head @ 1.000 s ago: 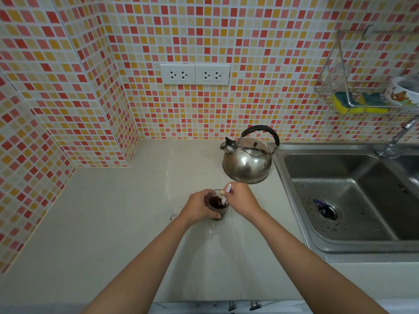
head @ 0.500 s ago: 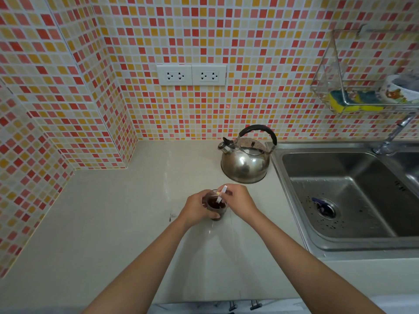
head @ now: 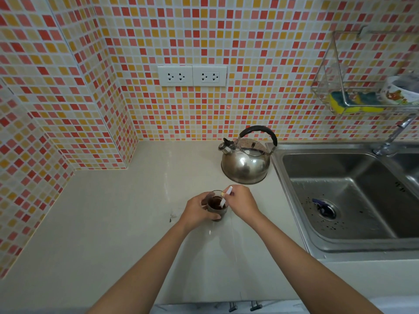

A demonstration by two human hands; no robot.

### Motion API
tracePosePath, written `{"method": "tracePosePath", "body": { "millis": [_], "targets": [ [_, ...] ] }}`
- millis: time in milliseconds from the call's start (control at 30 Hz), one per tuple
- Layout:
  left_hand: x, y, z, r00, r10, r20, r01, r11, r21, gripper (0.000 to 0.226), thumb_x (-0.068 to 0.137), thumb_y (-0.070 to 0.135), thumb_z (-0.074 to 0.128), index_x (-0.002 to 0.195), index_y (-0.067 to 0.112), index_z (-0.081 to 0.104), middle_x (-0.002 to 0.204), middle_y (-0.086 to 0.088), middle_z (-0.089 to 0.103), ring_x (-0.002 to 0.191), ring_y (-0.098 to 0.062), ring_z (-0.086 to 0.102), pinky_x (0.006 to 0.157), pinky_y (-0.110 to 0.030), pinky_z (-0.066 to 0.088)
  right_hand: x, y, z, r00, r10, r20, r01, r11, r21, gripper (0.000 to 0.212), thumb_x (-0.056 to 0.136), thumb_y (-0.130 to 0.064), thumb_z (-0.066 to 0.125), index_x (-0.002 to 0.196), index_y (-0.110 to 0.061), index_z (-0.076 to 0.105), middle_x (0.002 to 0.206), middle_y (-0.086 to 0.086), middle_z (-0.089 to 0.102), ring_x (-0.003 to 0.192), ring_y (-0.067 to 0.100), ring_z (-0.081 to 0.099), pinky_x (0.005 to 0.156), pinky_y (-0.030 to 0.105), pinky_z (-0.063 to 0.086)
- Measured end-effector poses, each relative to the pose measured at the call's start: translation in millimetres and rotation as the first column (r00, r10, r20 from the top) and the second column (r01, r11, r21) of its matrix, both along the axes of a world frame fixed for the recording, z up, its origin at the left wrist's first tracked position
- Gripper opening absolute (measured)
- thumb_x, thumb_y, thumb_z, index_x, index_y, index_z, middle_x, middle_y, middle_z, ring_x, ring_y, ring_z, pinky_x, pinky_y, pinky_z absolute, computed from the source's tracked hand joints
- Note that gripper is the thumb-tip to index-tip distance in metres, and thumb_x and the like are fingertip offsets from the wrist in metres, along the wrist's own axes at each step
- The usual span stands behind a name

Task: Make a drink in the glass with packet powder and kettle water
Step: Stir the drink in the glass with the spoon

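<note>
While the left hand [head: 196, 211] wraps the glass [head: 216, 208] near the kettle [head: 246, 163], the right hand [head: 241, 203] pinches a pale stick [head: 226, 196] — tilted, lower end left in the dark drink.

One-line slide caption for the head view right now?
Left hand steadies the glass of dark drink while right hand dips a white stick into it, kettle behind.

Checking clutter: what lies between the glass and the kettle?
Only bare counter between glass and kettle, apart from the right hand holding a white stick, in the head view.
</note>
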State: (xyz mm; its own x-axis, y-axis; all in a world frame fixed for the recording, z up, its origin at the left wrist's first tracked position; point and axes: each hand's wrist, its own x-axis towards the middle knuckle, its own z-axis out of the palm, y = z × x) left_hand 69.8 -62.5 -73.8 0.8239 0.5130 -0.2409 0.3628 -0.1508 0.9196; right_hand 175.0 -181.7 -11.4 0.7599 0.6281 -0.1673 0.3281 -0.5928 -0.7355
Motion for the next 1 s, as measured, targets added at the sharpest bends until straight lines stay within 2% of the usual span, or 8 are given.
{"method": "tracePosePath", "body": {
  "millis": [133, 300, 433, 500, 600, 733, 867, 1000],
  "targets": [
    [-1, -1, 1, 0.999, -0.017, 0.029, 0.017, 1.0, -0.014, 0.066, 0.054, 0.004, 0.085, 0.114, 0.026, 0.07, 0.103, 0.007, 0.074, 0.099, -0.01, 0.068, 0.08, -0.016, 0.05, -5, 2, 0, 0.994, 0.1, -0.046, -0.096, 0.993, 0.071, 0.017, 0.088, -0.018, 0.06, 0.084, -0.009, 0.073, 0.074, 0.005, 0.069, 0.077, 0.025, 0.066, 0.073, 0.039, 0.054],
    [0, 1, 0, 1.0, 0.0, 0.002, 0.0, 1.0, -0.025, 0.083, 0.042, 0.021, 0.087, 0.122, 0.018, 0.065, 0.115, 0.002, 0.071, 0.109, -0.014, 0.065, 0.088, -0.021, 0.051, 6, -3, 1, 0.997, 0.057, 0.048, -0.056, 0.998, -0.024, 0.018, 0.091, -0.021, 0.056, 0.085, -0.014, 0.071, 0.067, -0.005, 0.061, 0.08, 0.023, 0.064, 0.071, 0.032, 0.049],
    [2, 2, -1, 1.0, -0.003, -0.006, 0.003, 1.0, 0.007, 0.076, 0.042, 0.022, 0.086, 0.116, 0.019, 0.068, 0.109, 0.002, 0.073, 0.105, -0.016, 0.067, 0.089, -0.025, 0.053, -3, -1, 1, 0.996, -0.017, -0.09, 0.022, 0.998, 0.054, 0.034, 0.09, -0.01, 0.055, 0.057, -0.018, 0.062, 0.058, -0.006, 0.059, 0.055, 0.011, 0.054, 0.063, 0.027, 0.045],
    [3, 2, -1, 1.0, -0.009, -0.005, 0.009, 1.0, 0.007, 0.075, 0.043, 0.018, 0.086, 0.116, 0.018, 0.068, 0.109, 0.002, 0.073, 0.106, -0.017, 0.067, 0.089, -0.026, 0.054, -4, 1, -1, 0.977, -0.106, -0.183, 0.129, 0.985, 0.117, 0.036, 0.089, -0.007, 0.057, 0.054, -0.016, 0.061, 0.056, -0.001, 0.061, 0.044, 0.008, 0.052, 0.054, 0.021, 0.045],
    [3, 2, 0, 1.0, -0.004, -0.014, 0.004, 1.0, 0.005, 0.073, 0.044, 0.015, 0.086, 0.115, 0.016, 0.068, 0.11, -0.001, 0.072, 0.104, -0.019, 0.067, 0.088, -0.027, 0.054, 2, 0, 3, 0.921, -0.224, -0.319, 0.291, 0.939, 0.18, 0.019, 0.086, -0.003, 0.057, 0.072, -0.001, 0.069, 0.058, 0.003, 0.061, 0.04, 0.009, 0.05, 0.038, 0.014, 0.036],
    [3, 2, 1, 1.0, -0.009, -0.013, 0.009, 1.0, 0.02, 0.069, 0.045, 0.015, 0.087, 0.111, 0.017, 0.069, 0.108, 0.0, 0.072, 0.1, -0.018, 0.068, 0.082, -0.024, 0.054, 10, -5, 11, 0.878, -0.234, -0.418, 0.354, 0.905, 0.237, 0.014, 0.085, 0.0, 0.055, 0.084, 0.001, 0.069, 0.058, 0.011, 0.06, 0.044, 0.016, 0.046, 0.038, 0.02, 0.033],
    [2, 2, 3, 1.0, -0.02, -0.009, 0.02, 1.0, 0.016, 0.063, 0.051, 0.007, 0.087, 0.11, 0.015, 0.069, 0.105, -0.001, 0.072, 0.094, -0.014, 0.066, 0.078, -0.02, 0.052, 9, -8, 15, 0.932, -0.157, -0.325, 0.258, 0.92, 0.295, 0.014, 0.085, 0.001, 0.057, 0.079, -0.001, 0.069, 0.06, 0.011, 0.061, 0.04, 0.009, 0.049, 0.044, 0.02, 0.04],
    [2, 2, 6, 0.999, -0.033, 0.011, 0.032, 0.999, 0.031, 0.057, 0.047, 0.01, 0.086, 0.101, 0.022, 0.073, 0.097, 0.004, 0.075, 0.091, -0.015, 0.068, 0.078, -0.024, 0.054, 2, -7, 3, 0.988, 0.148, -0.05, -0.138, 0.975, 0.172, 0.016, 0.086, -0.015, 0.061, 0.076, -0.012, 0.073, 0.076, 0.011, 0.07, 0.067, 0.018, 0.062, 0.066, 0.036, 0.051]
  ]
}}
